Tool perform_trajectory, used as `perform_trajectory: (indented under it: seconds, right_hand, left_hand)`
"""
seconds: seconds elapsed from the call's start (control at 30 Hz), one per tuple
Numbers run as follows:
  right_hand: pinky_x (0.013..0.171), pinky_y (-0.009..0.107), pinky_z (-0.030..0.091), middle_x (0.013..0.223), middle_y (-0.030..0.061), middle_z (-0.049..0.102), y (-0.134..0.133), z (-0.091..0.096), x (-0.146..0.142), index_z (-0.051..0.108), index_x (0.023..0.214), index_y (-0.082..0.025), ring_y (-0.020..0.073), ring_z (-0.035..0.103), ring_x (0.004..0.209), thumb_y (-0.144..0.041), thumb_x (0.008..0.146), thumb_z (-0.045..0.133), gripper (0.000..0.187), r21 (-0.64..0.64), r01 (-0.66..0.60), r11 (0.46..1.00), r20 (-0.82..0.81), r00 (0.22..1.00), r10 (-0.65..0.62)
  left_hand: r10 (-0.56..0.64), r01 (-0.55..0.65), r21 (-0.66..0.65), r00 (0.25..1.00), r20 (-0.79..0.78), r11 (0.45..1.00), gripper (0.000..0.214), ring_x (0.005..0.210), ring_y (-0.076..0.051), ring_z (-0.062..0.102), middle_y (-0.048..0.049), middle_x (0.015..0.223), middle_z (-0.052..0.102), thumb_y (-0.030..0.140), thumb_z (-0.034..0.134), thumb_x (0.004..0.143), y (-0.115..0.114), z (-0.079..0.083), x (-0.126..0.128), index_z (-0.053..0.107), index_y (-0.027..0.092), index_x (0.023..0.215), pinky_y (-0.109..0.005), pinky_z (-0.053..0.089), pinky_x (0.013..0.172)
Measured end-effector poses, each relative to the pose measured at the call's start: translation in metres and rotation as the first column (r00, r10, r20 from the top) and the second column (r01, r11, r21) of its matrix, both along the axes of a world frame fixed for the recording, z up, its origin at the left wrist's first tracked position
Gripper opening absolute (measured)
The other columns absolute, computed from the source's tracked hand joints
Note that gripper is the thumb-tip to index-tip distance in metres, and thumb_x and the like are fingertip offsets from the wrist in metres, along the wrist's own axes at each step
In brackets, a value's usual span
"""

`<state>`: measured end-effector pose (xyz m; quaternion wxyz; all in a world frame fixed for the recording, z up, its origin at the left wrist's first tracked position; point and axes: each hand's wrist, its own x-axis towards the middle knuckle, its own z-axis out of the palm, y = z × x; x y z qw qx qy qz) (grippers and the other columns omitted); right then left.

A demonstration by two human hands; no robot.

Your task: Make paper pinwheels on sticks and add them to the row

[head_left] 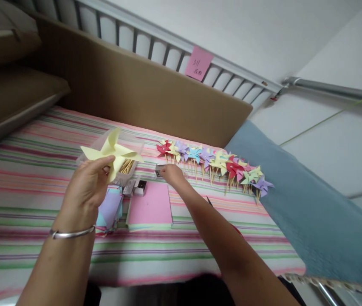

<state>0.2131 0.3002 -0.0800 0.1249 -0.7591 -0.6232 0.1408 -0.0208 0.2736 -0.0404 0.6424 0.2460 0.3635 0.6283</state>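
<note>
My left hand [88,183] is raised over the striped surface, fingers pinched on a yellow paper pinwheel [112,151]. A silver bangle [72,233] circles that wrist. My right hand [171,173] reaches forward and closes on a small silvery object [159,169] that I cannot make out, just in front of a row of finished pinwheels [216,163] in red, yellow, blue, purple and green, all on wooden sticks. A clear plastic box of wooden sticks [126,166] stands behind the yellow pinwheel.
A stack of pink paper squares [151,207] lies on the striped cloth [24,178], with folded purple and blue papers [109,208] to its left. A blue blanket [308,212] covers the right side. A brown board [136,89] and a railing with a pink note [198,63] stand behind.
</note>
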Motion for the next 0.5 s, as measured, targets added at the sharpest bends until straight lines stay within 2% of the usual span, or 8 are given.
perform_trajectory:
  seconds: [0.1, 0.2, 0.33, 0.5]
  right_hand:
    - [0.068, 0.025, 0.042, 0.082, 0.0089, 0.073, 0.0, -0.001, -0.009, 0.075, 0.076, -0.014, 0.0194, 0.065, 0.079, -0.012, 0.074, 0.052, 0.023, -0.031, -0.034, 0.999, 0.071, 0.997, 0.036]
    - [0.069, 0.021, 0.043, 0.091, 0.0032, 0.074, -0.017, -0.002, -0.02, 0.074, 0.09, -0.02, 0.0157, 0.065, 0.083, -0.02, 0.081, 0.049, 0.026, -0.038, -0.113, 0.993, 0.079, 0.99, 0.115]
    - [0.069, 0.019, 0.044, 0.093, -0.002, 0.074, -0.036, -0.007, -0.045, 0.074, 0.092, -0.026, 0.0133, 0.066, 0.086, -0.024, 0.082, 0.051, 0.024, -0.097, -0.229, 0.969, 0.096, 0.966, 0.238]
    - [0.067, 0.025, 0.046, 0.092, 0.0067, 0.075, -0.024, -0.014, -0.073, 0.074, 0.086, -0.021, 0.0214, 0.068, 0.088, -0.026, 0.079, 0.056, 0.02, -0.212, -0.228, 0.95, 0.231, 0.933, 0.275]
  left_hand:
    - [-0.027, 0.026, 0.039, 0.998, 0.049, 0.999, 0.021, 0.072, -0.015, 0.062, 0.0013, 0.061, 0.061, 0.012, 0.074, 0.052, 0.003, 0.0, -0.008, 0.054, 0.018, 0.055, -0.024, 0.052, 0.071]
    - [-0.019, 0.016, 0.054, 0.997, 0.069, 0.998, 0.02, 0.072, -0.014, 0.061, -0.0009, 0.067, 0.064, 0.012, 0.075, 0.052, 0.004, -0.001, -0.011, 0.056, 0.017, 0.055, -0.023, 0.051, 0.069]
    - [-0.015, 0.01, 0.051, 0.995, 0.095, 0.999, 0.021, 0.062, -0.012, 0.056, 0.0022, 0.056, 0.057, 0.011, 0.075, 0.054, 0.001, -0.001, -0.007, 0.055, 0.016, 0.052, -0.023, 0.049, 0.064]
    - [-0.021, 0.011, 0.094, 0.994, 0.108, 0.995, 0.017, 0.06, -0.011, 0.054, 0.0016, 0.058, 0.058, 0.011, 0.074, 0.057, -0.002, 0.001, -0.011, 0.058, 0.016, 0.052, -0.023, 0.047, 0.064]
